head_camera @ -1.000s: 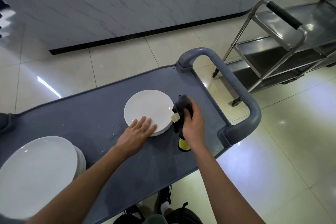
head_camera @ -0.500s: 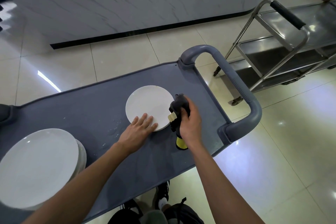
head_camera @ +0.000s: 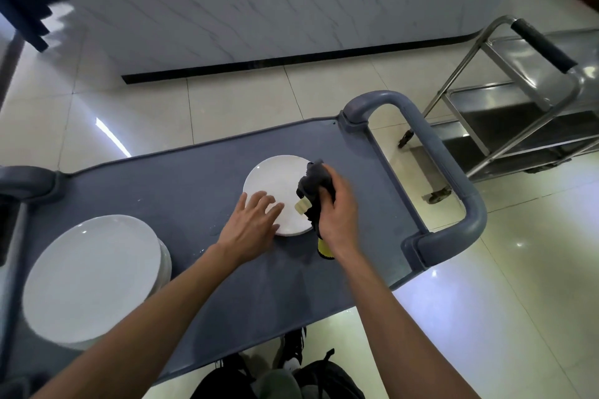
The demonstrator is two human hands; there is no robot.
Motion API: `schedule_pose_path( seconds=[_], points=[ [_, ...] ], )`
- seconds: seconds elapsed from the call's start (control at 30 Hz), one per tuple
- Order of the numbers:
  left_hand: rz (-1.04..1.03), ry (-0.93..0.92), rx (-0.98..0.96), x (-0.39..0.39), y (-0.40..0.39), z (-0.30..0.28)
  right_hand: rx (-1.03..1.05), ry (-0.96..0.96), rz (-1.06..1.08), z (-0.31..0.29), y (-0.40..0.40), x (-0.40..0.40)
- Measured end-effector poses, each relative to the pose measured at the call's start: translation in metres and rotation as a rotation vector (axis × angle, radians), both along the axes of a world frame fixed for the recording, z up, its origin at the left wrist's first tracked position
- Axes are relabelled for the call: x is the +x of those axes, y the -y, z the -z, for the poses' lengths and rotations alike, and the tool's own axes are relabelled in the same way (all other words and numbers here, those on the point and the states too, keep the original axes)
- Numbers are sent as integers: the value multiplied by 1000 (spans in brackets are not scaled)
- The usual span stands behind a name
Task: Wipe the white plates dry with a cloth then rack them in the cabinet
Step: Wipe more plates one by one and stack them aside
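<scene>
Plate [head_camera: 275, 189] (white, on grey cart [head_camera: 162, 191]): your left hand [head_camera: 251, 227] presses it, fingers flat; right hand [head_camera: 337, 217] grips dark cloth [head_camera: 316, 183] at its rim.

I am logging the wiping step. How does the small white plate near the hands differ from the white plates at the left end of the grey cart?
The small white round plate lies single; the larger white plates are stacked. The left hand touches the small one, and the right hand grips a dark cloth at its edge; the stack is untouched. Both rest on the grey plastic cart.
</scene>
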State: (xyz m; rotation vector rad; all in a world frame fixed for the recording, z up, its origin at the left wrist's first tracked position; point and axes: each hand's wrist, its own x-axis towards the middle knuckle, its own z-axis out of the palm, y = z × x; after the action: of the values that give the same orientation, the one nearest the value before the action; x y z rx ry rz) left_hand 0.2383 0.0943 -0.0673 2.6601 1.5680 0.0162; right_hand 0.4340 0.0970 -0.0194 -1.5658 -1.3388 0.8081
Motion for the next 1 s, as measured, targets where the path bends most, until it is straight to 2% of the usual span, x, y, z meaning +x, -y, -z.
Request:
schedule_pose_path(
  seconds=[0.27, 0.57, 0.73, 1.0],
  points=[
    [-253, 106, 16, -49, 12, -22, 32, -43, -191, -13, -19, -54],
    [-686, 204, 76, -138, 68, -52, 57, -4, -507, -13, -17, -149],
    [-935, 200, 92, -191, 106, -51, 31, -47, -635, -13, -4, -202],
    [-1290, 309, 24, -246, 150, -42, -12, -74, -805, -11, 19, -261]
  ],
)
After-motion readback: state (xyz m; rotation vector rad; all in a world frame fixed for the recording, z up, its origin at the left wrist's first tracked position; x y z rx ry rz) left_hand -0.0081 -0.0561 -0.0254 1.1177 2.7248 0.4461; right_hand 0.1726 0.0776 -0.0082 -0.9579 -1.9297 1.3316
